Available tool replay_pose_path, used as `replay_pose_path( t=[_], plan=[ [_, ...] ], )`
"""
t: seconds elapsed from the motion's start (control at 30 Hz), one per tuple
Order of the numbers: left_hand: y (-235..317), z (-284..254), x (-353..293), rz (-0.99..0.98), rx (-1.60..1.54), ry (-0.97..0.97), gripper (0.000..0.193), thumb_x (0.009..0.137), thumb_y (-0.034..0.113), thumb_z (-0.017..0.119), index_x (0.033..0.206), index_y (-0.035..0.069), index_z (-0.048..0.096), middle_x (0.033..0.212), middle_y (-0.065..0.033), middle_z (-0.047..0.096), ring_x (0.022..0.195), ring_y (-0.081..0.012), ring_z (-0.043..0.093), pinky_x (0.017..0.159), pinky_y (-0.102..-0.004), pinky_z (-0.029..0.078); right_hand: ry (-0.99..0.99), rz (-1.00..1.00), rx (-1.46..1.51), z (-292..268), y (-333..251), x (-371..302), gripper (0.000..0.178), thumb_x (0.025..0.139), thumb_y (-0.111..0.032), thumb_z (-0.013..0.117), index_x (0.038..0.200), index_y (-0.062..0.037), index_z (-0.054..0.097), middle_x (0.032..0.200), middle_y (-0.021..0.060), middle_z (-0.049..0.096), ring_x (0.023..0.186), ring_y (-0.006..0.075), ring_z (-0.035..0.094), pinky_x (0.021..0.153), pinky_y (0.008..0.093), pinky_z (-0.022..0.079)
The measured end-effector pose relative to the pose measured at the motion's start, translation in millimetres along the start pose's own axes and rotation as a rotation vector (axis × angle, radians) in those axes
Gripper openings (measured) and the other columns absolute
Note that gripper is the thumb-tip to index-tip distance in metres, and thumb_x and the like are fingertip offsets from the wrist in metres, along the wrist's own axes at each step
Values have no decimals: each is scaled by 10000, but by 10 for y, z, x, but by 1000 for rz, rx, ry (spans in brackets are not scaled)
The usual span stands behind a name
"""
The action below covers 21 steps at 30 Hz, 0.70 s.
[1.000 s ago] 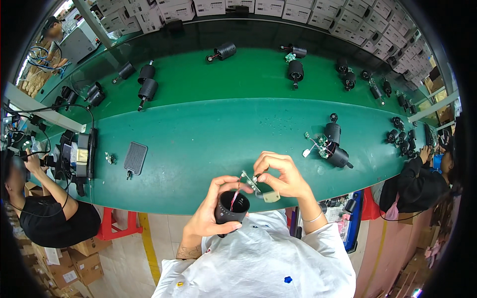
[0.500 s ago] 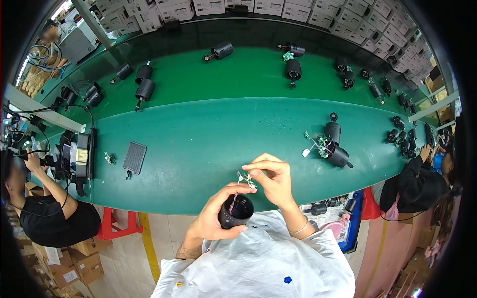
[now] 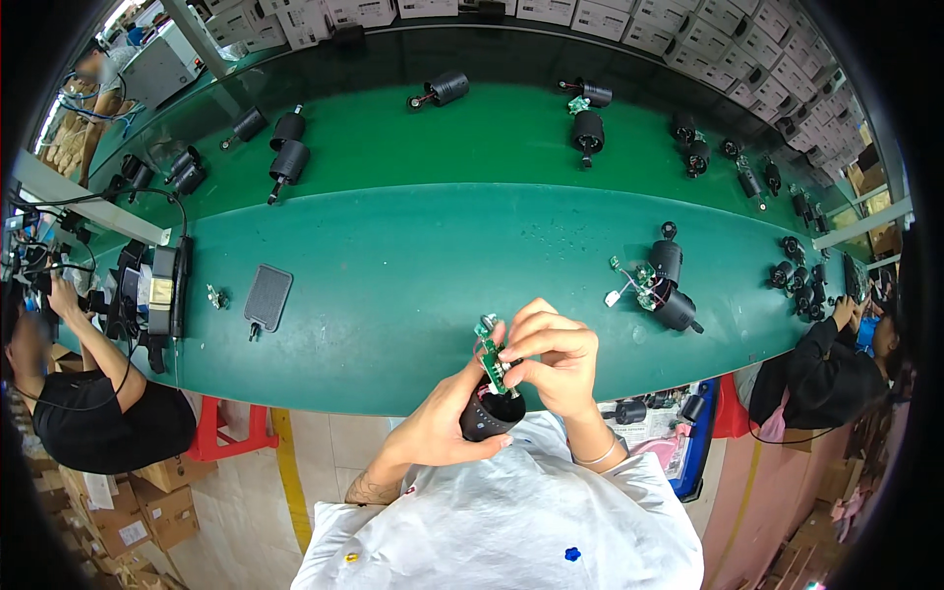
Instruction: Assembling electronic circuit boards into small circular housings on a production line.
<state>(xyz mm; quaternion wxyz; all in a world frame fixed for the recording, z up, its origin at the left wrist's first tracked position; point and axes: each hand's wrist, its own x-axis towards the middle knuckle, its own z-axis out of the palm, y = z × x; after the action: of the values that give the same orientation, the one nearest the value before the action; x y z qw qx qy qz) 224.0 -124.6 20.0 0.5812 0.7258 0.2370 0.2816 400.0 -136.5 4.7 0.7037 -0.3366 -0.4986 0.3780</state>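
My left hand (image 3: pixel 440 421) is wrapped round a black cylindrical housing (image 3: pixel 484 425), its open mouth tipped up towards me. Just above that mouth, my right hand (image 3: pixel 562 366) pinches a green circuit board (image 3: pixel 494 370) between thumb and fingers. The board stands on edge, its lower end at the rim; whether it reaches inside is hard to make out. Thin wires show beside it near my left fingertips. To the right on the green bench (image 3: pixel 413 256) lie two more black housings (image 3: pixel 667 260), with a wired circuit board (image 3: pixel 644 283) next to them.
At left are a grey flat pad (image 3: pixel 267 297) and a small circuit board (image 3: pixel 216 296). Several black housings (image 3: pixel 289 161) lie along the raised back strip. A blue crate (image 3: pixel 700 442) stands right of my lap. Co-workers sit at both sides, one person's arm (image 3: pixel 98 339) at left.
The circuit board has turned so its green face shows, and it sits at the housing's mouth. Both hands and the housing have shifted slightly right; the view has tilted a little.
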Motion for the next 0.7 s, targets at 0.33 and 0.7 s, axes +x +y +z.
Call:
replay_pose_path(
  t=[0.33, 0.7],
  plan=[
    [-97, -33, -65, 319, 150, 39, 949, 637, 90, 780, 1434, -29, 280, 1240, -220, 551, 1030, -328, 599, 881, -388, 481, 14, -178, -393, -51, -243, 7, 176, 612, -35, 804, 775, -79, 756, 754, 16, 665, 758, 157, 539, 689, 261, 449],
    [26, -2, -3, 109, 200, 139, 1032, 598, 119, 805, 1445, -75, 249, 1080, -192, 618, 892, -266, 614, 771, -324, 502, 41, -98, -268, 7, -321, -11, 150, 639, -74, 805, 780, -81, 758, 776, 5, 672, 724, 150, 549, 683, 261, 455]
  ],
)
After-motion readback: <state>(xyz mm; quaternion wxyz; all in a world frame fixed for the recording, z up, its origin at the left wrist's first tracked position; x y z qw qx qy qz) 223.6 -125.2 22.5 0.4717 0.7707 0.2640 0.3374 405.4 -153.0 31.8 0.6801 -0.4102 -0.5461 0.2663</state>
